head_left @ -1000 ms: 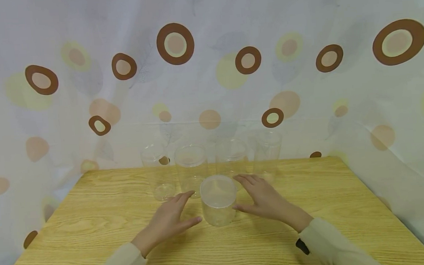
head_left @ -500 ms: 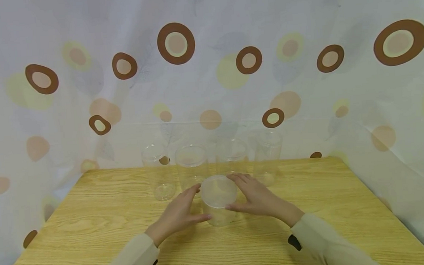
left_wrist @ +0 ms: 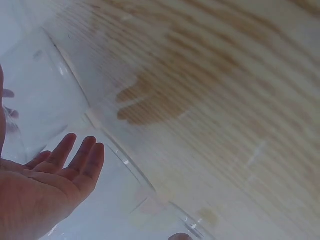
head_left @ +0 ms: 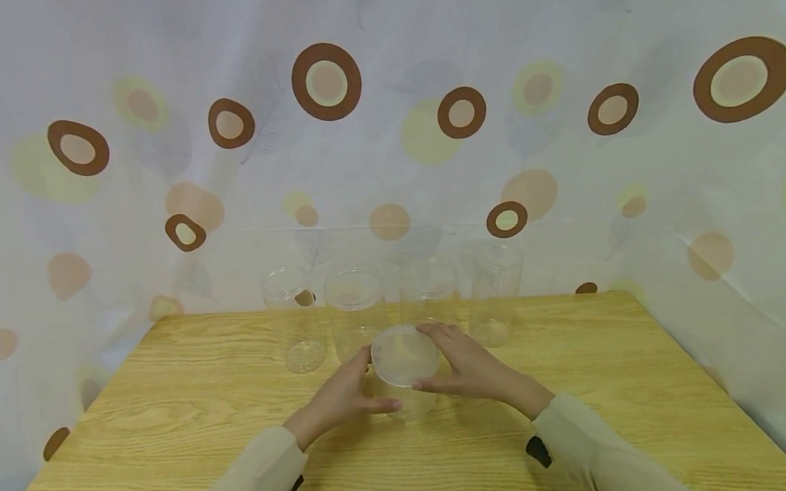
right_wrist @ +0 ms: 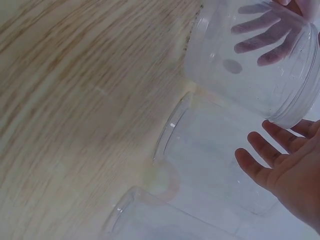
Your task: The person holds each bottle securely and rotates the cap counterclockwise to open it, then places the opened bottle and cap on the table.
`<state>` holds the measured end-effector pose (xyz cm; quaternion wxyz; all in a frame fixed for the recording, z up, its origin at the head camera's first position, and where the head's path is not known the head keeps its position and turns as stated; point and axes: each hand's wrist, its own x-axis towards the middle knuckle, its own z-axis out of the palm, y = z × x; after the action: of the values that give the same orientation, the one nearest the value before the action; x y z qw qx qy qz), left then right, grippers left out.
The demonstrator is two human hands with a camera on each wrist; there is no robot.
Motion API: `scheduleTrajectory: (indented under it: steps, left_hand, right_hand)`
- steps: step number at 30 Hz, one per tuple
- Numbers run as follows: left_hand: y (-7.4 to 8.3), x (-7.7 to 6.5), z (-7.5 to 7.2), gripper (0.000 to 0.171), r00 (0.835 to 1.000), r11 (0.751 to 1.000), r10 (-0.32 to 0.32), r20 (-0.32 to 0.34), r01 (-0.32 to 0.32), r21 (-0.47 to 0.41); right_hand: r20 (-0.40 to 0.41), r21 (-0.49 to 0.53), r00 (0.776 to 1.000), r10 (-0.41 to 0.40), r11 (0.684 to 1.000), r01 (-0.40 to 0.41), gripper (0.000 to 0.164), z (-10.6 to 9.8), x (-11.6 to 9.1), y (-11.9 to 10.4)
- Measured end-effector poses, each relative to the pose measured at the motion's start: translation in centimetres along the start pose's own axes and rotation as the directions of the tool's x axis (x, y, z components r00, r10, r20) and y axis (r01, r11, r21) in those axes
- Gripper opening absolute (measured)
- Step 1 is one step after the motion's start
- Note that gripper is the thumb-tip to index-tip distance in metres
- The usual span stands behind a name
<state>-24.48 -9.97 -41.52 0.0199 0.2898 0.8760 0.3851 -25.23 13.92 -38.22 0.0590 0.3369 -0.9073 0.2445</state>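
Note:
A short, wide clear jar (head_left: 418,405) stands upright at the table's middle, topped by a frosted, whitish lid (head_left: 405,357). My left hand (head_left: 340,400) holds the jar's body from the left, thumb in front and fingers round the far side. Through the jar's wall in the right wrist view, the left fingers (right_wrist: 265,37) show spread against it. My right hand (head_left: 473,367) grips the lid's edge from the right, thumb on the near side and fingers on the far side. Its other fingers extend loosely below the rim in the right wrist view.
Behind the lidded jar, several clear open jars stand in a row: a narrow one (head_left: 292,319) at left, wider ones (head_left: 354,297) in the middle, and another narrow one (head_left: 497,288) at right. The wooden table (head_left: 192,393) ends at a patterned curtain (head_left: 387,148).
Both hands have moved inward from beside the jar, the left onto its body and the right onto its lid. The jar and the row behind it have stayed in place.

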Motion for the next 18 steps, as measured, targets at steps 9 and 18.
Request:
scheduleTrajectory:
  steps: [9,18]
  left_hand:
    - [0.25,0.28,0.24,0.094,1.0,0.998,-0.027,0.014,0.027,-0.049]
    - [0.19,0.13,0.3,0.093,1.0,0.999,-0.006,0.019,0.007,-0.05]
  right_hand:
    - [-0.018,0.015,1.0,0.004,1.0,-0.004,0.084,-0.01,0.0,-0.05]
    - [-0.038,0.063,0.999,0.015,0.998,-0.012,0.083,0.1,-0.24,-0.18]
